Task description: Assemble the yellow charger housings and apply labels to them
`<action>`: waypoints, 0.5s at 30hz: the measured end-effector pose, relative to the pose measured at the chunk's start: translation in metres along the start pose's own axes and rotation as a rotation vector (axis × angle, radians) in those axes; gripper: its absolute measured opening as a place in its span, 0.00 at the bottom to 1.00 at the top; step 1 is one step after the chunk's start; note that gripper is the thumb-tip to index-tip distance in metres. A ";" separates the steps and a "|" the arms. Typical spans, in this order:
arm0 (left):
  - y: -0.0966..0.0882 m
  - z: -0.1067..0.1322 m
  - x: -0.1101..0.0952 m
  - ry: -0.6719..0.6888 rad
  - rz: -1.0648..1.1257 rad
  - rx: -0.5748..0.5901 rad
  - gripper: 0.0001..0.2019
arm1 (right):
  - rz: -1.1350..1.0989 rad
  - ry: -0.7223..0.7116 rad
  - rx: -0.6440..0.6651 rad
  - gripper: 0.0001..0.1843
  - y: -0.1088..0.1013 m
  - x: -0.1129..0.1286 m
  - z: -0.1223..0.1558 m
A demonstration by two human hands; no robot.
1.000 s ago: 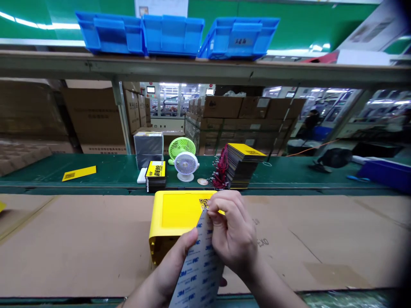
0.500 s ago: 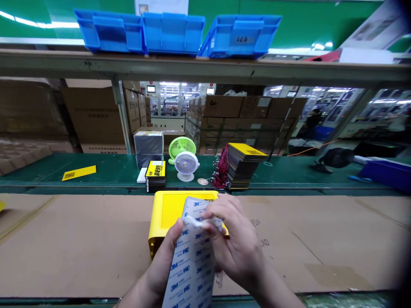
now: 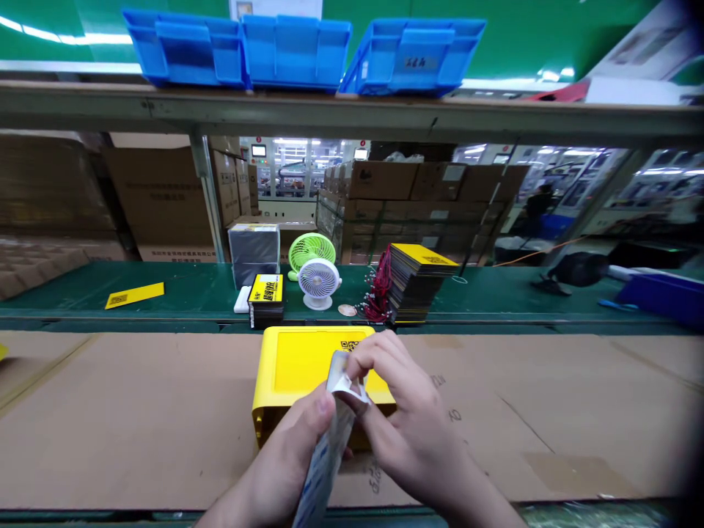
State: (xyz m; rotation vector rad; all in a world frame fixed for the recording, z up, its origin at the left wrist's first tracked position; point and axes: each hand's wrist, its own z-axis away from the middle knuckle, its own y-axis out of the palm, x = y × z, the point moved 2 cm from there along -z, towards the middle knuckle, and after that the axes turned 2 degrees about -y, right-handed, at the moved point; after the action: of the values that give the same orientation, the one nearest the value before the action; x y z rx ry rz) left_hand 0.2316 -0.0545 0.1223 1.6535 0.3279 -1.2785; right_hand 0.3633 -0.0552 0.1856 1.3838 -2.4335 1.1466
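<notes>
- The cardboard-covered worktop (image 3: 137, 418) fills the lower part of the view, with a green conveyor belt (image 3: 165, 301) running along its far edge.
- Above the belt, a long metal shelf (image 3: 330, 110) carries three blue plastic bins (image 3: 294, 55) in a row.
- Beyond the shelf stand stacked cartons (image 3: 418, 213), and a person (image 3: 542, 202) is visible far off, too small to make out clearly.
- On the belt, left to right, are a yellow card (image 3: 135, 295), a grey box (image 3: 254, 253), a small black stack (image 3: 266, 299) with a yellow top, a white fan (image 3: 319, 282) in front of a green fan (image 3: 311, 251), red wires (image 3: 380, 290), and a tall stack of black boards (image 3: 423, 282) just beside the wires.
- A yellow plastic case (image 3: 308, 367) lies flat near the far edge of the worktop, around its middle.
- The two hands are close together over the case's near edge, both on a white 3M sheet (image 3: 324, 469).
- The left hand (image 3: 291, 447) grips the sheet's long side, which hangs toward the near edge of the worktop.
- The right hand (image 3: 407, 418) pinches the curled top corner of the sheet.
</notes>
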 end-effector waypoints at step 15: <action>-0.023 -0.033 -0.052 0.258 0.296 0.131 0.40 | 0.045 0.252 -0.752 0.13 -0.069 -0.062 0.089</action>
State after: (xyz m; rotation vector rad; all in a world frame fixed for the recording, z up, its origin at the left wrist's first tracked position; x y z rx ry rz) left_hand 0.2133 0.0001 0.1530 1.9033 0.1477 -0.8835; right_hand 0.4751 -0.0916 0.1340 0.8864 -2.3284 0.2961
